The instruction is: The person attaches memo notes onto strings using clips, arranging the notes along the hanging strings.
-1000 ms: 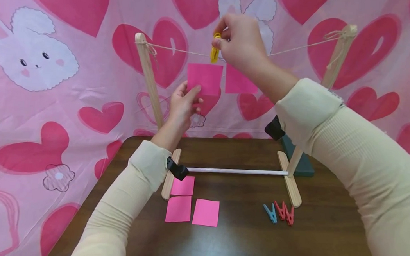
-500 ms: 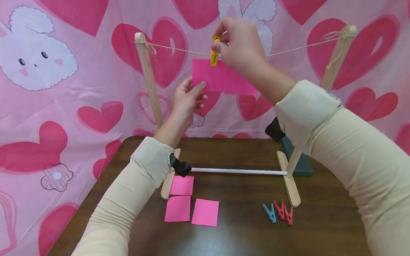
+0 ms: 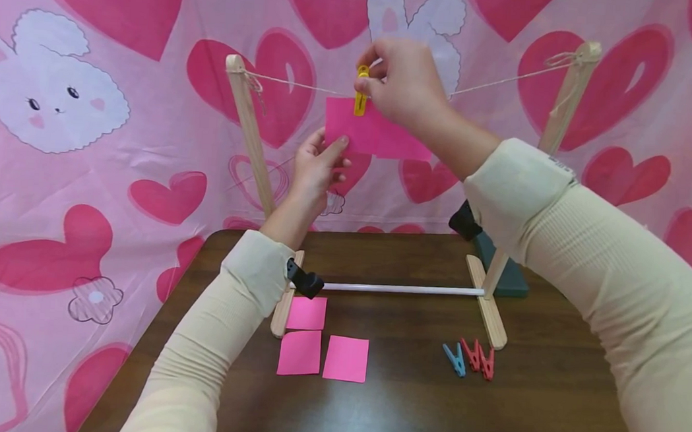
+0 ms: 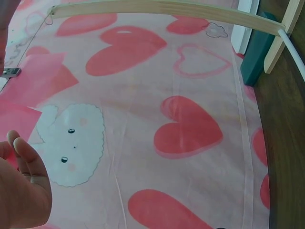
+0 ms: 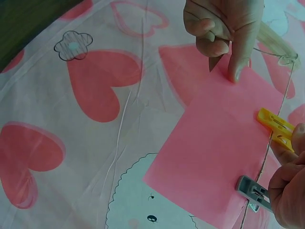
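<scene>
My left hand (image 3: 314,174) holds a pink square paper (image 3: 341,120) by its lower left, thumb in front. The paper's top edge is at the string (image 3: 294,83). My right hand (image 3: 410,78) pinches a yellow clothespin (image 3: 361,103) upright over that edge. In the right wrist view the yellow clothespin (image 5: 275,128) has its jaws over the paper's edge at the string. Beside it, a grey clothespin (image 5: 252,190) is on the string and paper edge. A second pink paper (image 3: 412,147) hangs to the right, overlapped by the held one and partly behind my right hand.
The string runs between two wooden posts (image 3: 250,134) joined by a white rod (image 3: 401,289). Pink papers (image 3: 346,359) lie front left on the brown table (image 3: 417,412). A blue clothespin (image 3: 455,360) and red clothespins (image 3: 471,354) lie at right. A heart-print cloth (image 3: 169,195) hangs behind.
My left hand has moved the paper up and right to the string, overlapping the hanging paper. The right hand has lowered the yellow clothespin onto its top edge.
</scene>
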`<state>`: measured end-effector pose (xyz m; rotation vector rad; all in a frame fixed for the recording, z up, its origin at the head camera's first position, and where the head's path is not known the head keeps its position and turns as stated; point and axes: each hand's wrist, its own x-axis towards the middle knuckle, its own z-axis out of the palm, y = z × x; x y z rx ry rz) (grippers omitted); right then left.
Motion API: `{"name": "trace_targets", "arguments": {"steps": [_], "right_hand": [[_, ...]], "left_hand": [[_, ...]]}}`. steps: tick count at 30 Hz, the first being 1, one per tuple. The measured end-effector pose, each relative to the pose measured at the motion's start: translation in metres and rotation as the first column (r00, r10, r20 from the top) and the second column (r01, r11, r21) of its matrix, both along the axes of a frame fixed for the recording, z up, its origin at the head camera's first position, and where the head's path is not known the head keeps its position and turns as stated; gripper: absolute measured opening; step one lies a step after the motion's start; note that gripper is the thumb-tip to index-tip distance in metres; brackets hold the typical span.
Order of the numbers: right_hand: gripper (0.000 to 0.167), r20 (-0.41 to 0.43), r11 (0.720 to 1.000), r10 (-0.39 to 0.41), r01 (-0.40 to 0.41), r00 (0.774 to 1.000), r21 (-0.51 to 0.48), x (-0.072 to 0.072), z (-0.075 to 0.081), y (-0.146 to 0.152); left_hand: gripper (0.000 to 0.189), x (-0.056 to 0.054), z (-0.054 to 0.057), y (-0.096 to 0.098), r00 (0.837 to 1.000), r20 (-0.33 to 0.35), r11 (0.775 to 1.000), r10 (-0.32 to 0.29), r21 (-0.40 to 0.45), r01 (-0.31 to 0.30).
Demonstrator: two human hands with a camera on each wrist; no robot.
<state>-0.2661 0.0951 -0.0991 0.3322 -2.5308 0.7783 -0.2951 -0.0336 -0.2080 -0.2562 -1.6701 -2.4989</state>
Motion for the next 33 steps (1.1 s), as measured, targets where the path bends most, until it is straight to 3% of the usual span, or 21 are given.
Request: {"name": "trace_targets", "arguments": {"steps": [10, 26, 28, 33], "right_hand": [[0.039, -0.002, 0.999, 0.018, -0.018, 1.000, 0.044, -0.002, -0.003, 0.004], [0.062, 0.088, 0.996, 0.080, -0.077, 0.993, -0.034, 0.004, -0.005, 0.011], [0.062, 0.064, 0.995, 0.082, -0.079, 0.995, -0.059, 0.007, -0.004, 0.013], [0.051, -0.115, 0.992, 0.096, -0.105, 0.989, -0.073, 0.014, -0.007, 0.023]], "left_hand": [[0.026, 0.000, -0.001, 0.001, 1.000, -0.004, 1.000, 0.005, -0.005, -0.005], [0.041, 0.000, -0.008, -0.002, 1.000, 0.004, 1.000, -0.004, -0.028, 0.004], [0.048, 0.000, -0.011, -0.004, 1.000, 0.017, 0.999, -0.012, -0.033, 0.013], [0.061, 0.002, -0.022, -0.013, 0.998, 0.062, 0.996, -0.030, -0.077, 0.035]]}}
